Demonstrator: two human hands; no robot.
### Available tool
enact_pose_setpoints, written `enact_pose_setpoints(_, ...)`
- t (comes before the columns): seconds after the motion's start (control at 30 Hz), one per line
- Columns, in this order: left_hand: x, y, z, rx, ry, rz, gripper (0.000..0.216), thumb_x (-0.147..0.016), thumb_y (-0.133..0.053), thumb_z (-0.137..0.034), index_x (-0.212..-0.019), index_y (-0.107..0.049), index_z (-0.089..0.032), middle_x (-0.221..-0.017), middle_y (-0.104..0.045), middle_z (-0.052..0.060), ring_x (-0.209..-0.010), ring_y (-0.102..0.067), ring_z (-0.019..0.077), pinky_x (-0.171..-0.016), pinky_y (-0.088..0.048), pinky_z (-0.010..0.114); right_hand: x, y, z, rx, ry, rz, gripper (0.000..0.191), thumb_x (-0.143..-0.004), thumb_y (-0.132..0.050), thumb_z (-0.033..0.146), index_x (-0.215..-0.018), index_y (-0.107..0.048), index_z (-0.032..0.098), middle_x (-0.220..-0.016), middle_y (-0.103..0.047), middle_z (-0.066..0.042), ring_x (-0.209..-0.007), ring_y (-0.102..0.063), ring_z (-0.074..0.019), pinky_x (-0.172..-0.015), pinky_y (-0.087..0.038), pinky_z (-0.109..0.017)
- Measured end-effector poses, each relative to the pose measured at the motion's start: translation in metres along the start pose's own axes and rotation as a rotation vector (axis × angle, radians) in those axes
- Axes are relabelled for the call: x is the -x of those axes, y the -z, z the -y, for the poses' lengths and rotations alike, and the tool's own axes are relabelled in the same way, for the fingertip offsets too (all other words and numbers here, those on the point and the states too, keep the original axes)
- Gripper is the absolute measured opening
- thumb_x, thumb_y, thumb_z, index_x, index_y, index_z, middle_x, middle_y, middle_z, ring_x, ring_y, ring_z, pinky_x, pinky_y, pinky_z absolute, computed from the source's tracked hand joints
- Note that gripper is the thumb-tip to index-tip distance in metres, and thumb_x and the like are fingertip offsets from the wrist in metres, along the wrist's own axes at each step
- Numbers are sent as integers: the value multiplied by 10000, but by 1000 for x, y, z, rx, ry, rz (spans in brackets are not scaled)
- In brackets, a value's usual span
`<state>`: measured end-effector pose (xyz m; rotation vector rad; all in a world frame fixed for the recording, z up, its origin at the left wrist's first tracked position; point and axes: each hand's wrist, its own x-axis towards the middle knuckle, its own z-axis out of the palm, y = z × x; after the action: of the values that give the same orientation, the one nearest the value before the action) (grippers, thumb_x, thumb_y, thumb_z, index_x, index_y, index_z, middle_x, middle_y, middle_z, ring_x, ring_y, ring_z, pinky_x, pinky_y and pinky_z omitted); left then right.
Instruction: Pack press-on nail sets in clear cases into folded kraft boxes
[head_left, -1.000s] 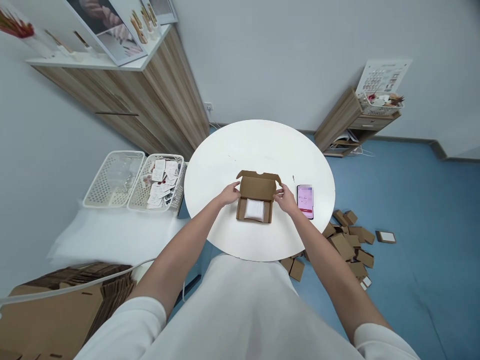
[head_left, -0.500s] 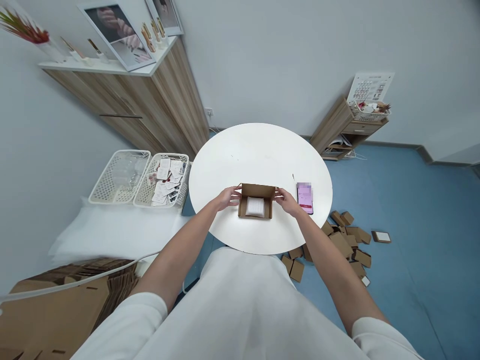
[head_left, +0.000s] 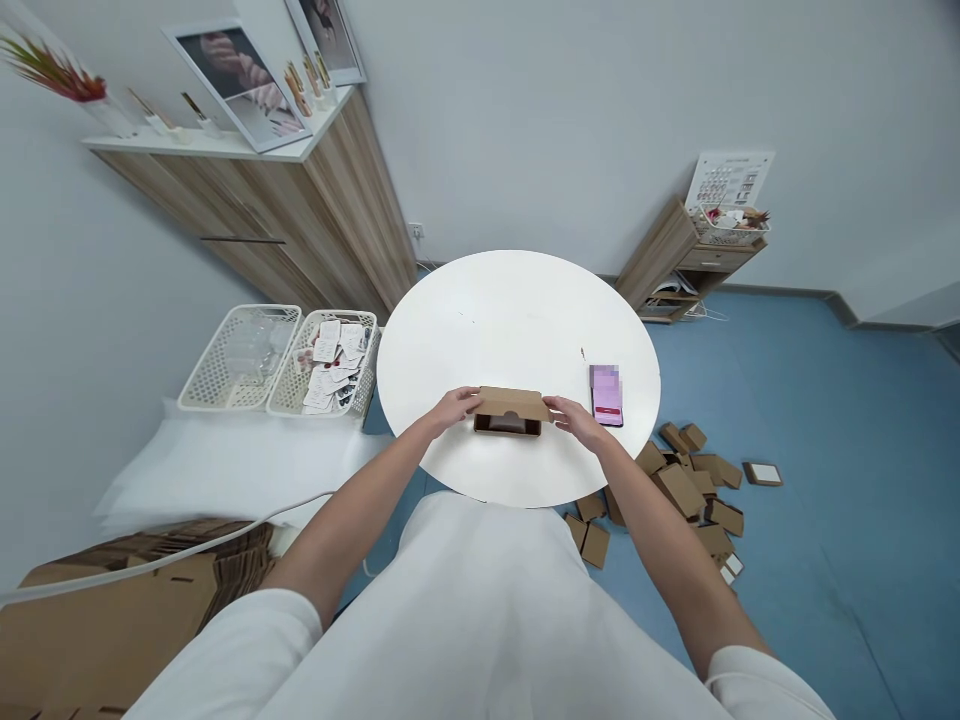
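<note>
A small brown cardboard box [head_left: 512, 403] lies on the white oval table [head_left: 517, 310], its lid tilted forward over the tray and leaving a dark gap at the front. Inside that gap a bit of the white wrapped packet [head_left: 508, 424] shows; the lid hides most of it. At the lid's left edge, my left hand [head_left: 455, 407] grips the cardboard with its fingers. My right hand [head_left: 571, 417] holds the opposite edge, fingers on the lid's right corner. A phone with a pink screen [head_left: 606, 394] rests to the right of my right hand.
A pen [head_left: 583, 354] lies behind the phone. Two white baskets, one with cards [head_left: 334, 365], stand left of the table. Below them are white foam sheets [head_left: 232, 455] and flat cardboard [head_left: 112, 620]. Several made-up boxes [head_left: 682, 490] lie on the blue floor at right.
The box lid has swung from standing upright at the back to leaning forward over the packet. Both hands have moved with it, staying at its sides.
</note>
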<state>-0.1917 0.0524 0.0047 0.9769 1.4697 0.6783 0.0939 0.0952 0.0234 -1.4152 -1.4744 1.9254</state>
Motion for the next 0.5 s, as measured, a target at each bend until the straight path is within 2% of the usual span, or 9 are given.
enact_pose_setpoints(0.13,2,-15,13,-45,-110,-5,532,-695,-597,-398,-1167,-490,-178,-1196,-516,110,-856,-583,178,-723,-474,300,5,-14,-11,126,68,-79,478,-724,-567,378,-1176,-494,238,-1247,-498,-66,-1015,-539,-200,-893,-410,-367)
enact_pose_setpoints(0.23,6,-25,22,-183,-167,-34,532,-707,-569,-328,-1206,-455,-182,-1194,-509,110,-726,-577,143,-663,-479,297,5,-25,-28,259,91,-172,523,-729,-557,355,-1226,-444,240,-1258,-458,-82,-946,-553,-191,-849,-440,-368)
enact_pose_setpoints(0.33,11,-33,29,-318,-234,-100,600,-702,-559,-285,-1271,-383,-213,-1219,-481,110,-668,-561,124,-657,-473,299,3,-32,-47,410,137,-244,556,-727,-550,335,-1255,-411,231,-1246,-422,-94,-921,-547,-175,-876,-427,-366)
enact_pose_setpoints(0.43,15,-40,34,-389,-156,-217,669,-707,-555,-286,-1318,-299,-194,-1230,-464,132,-689,-574,132,-697,-461,305,0,-34,-62,510,166,-257,583,-721,-553,316,-1272,-386,229,-1205,-432,-90,-930,-538,-174,-898,-410,-360)
enact_pose_setpoints(0.5,17,-43,38,-432,-75,-258,634,-713,-554,-294,-1296,-326,-193,-1164,-518,112,-761,-587,156,-724,-447,304,0,-34,-69,556,177,-225,625,-702,-574,297,-1287,-361,242,-1173,-460,-78,-962,-525,-188,-898,-405,-365)
